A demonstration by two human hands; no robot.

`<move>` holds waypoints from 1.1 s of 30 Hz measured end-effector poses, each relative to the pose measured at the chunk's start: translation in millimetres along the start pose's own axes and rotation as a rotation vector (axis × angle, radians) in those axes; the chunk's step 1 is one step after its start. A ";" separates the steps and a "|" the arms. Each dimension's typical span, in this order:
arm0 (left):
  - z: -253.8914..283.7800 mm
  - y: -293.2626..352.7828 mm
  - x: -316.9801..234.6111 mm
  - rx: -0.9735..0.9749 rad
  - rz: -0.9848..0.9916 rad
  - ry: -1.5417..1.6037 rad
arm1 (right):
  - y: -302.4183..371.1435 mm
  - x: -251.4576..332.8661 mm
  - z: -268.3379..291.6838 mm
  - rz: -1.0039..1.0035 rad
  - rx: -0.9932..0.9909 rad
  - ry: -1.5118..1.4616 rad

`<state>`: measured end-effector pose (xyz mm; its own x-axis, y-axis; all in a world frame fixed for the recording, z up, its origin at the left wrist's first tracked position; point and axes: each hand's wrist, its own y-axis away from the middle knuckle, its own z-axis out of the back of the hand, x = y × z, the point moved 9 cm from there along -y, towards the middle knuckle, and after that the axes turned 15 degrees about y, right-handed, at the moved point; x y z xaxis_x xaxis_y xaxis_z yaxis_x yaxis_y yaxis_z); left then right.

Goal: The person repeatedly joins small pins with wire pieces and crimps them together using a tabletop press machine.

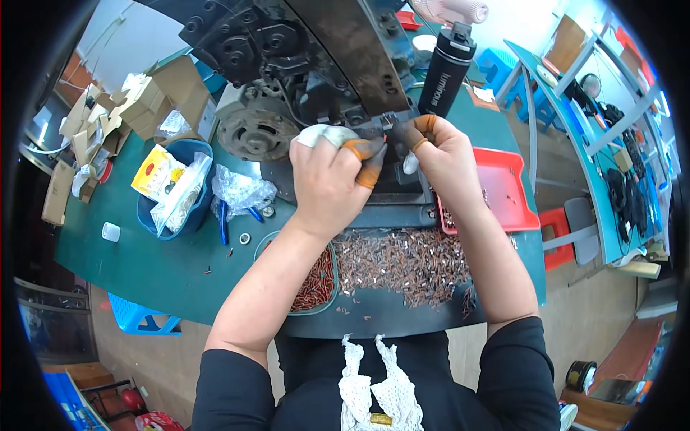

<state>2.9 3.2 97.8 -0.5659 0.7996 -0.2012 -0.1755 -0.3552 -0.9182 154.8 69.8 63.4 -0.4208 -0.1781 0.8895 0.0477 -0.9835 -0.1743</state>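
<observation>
My left hand [327,169] and my right hand [447,158] meet at the front of a dark, greasy metal machine [327,50]. Orange and dark coverings wrap some fingertips on both, with white ones on other fingers. Thumb and forefinger are pinched together on each hand, close to a small metal fixture [389,119] on the machine. A tiny reddish speck shows between the fingertips, too small to name. Below my wrists lies a heap of small brown and silvery metal pieces [402,262]. A clear green-rimmed tub [336,287] of thin copper-red pieces stands under my left forearm.
Beside my right forearm is a red tray [514,194] with a few small pieces. A black bottle [447,68] stands behind my right hand. Left on the green table [172,266] are a blue bin [188,154] with packets, plastic wrap [241,190], blue-handled tools and torn cardboard boxes [169,93].
</observation>
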 end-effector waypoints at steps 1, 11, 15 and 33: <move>-1.5 -1.5 1.0 -0.028 -0.040 -0.012 | -1.6 -1.7 -0.9 -0.021 -0.004 0.000; -18.4 -0.2 9.2 -0.045 -0.167 -0.041 | -1.1 -11.0 -4.2 -0.103 -0.048 -0.121; -21.5 1.0 6.8 -0.035 -0.195 -0.078 | 0.3 -14.6 -7.3 -0.146 -0.074 -0.261; -25.9 -0.1 7.6 -0.026 -0.189 -0.125 | -3.2 -17.2 -8.9 -0.142 -0.073 -0.282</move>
<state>19.5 21.9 87.5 -0.6206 0.7840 0.0173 -0.2680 -0.1914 -0.9442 153.8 76.3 44.9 -0.1503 -0.0507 0.9873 -0.0625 -0.9962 -0.0607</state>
